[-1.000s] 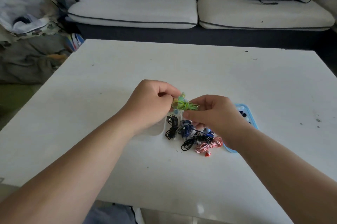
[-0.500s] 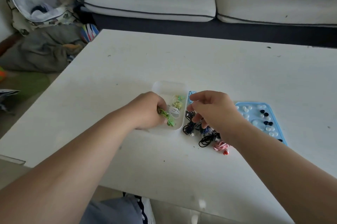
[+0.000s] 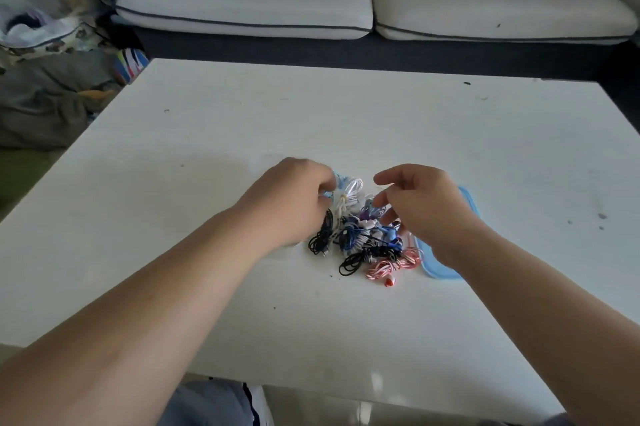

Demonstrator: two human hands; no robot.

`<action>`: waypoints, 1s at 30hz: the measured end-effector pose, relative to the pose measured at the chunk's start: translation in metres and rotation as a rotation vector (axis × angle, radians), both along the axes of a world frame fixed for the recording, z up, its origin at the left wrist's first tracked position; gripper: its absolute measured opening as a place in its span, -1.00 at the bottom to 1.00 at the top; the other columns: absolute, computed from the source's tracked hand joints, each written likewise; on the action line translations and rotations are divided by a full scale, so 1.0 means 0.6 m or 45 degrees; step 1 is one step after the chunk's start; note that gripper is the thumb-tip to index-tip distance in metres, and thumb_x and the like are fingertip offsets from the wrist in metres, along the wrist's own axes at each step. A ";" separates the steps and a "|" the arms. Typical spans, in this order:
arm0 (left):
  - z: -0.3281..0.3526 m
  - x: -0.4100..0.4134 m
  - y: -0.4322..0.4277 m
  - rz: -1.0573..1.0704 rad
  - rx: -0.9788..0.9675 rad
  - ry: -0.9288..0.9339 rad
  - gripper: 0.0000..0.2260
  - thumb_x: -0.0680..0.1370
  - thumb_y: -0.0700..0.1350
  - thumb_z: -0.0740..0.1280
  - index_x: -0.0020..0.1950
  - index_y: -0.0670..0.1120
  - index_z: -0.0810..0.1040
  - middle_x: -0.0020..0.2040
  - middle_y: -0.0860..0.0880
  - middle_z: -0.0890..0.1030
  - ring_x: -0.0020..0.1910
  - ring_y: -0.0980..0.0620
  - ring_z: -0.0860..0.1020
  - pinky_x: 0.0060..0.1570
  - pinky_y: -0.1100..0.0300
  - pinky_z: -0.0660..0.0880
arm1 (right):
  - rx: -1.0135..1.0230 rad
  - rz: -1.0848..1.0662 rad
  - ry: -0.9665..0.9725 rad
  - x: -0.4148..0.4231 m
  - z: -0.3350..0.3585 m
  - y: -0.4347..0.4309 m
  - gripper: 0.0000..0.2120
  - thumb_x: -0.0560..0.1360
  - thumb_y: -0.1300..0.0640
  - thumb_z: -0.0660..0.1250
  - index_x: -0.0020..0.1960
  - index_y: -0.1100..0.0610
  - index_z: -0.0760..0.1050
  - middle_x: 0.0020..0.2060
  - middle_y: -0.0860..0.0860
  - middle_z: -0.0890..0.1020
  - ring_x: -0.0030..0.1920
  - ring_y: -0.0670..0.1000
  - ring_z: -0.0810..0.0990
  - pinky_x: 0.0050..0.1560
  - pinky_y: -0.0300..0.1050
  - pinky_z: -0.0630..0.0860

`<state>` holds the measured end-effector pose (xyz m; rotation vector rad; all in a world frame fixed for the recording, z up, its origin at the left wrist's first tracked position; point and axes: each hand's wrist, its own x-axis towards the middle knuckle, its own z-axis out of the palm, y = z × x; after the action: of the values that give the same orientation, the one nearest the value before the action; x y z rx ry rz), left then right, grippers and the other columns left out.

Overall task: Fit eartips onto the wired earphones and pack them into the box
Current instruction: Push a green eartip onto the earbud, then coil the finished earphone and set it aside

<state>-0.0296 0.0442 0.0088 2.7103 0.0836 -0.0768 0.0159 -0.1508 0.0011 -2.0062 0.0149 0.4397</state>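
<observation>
Wired earphones (image 3: 363, 242), heaped in coloured coils on the white table (image 3: 207, 183) between the hands, are judged mostly not yet packed: a white coil (image 3: 351, 191) is pinched by the left hand (image 3: 287, 203), nothing is held in the loosely curled right hand (image 3: 426, 210), and the box is hidden.

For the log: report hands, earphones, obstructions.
Left hand pinches white earphones. Right hand open above earphone pile. Box out of sight; right wrist covers part of blue tray.

Home living room: sofa (image 3: 311, 6), coffee table (image 3: 242, 134)
</observation>
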 end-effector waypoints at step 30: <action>-0.036 0.058 -0.109 -0.126 0.063 0.269 -0.74 0.52 -0.23 0.27 0.13 0.02 0.59 0.07 0.02 0.56 0.01 -0.03 0.55 -0.10 0.14 0.47 | -0.553 0.367 -0.219 0.031 -0.056 -0.074 -0.76 0.64 0.14 0.24 0.27 0.02 0.56 0.21 -0.03 0.56 -0.08 -0.02 0.56 -0.08 -0.15 0.44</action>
<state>0.0050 -0.0214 -0.0126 2.7461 0.0139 -0.3957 0.0344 -0.1949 -0.0328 -2.4820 -0.3137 0.4732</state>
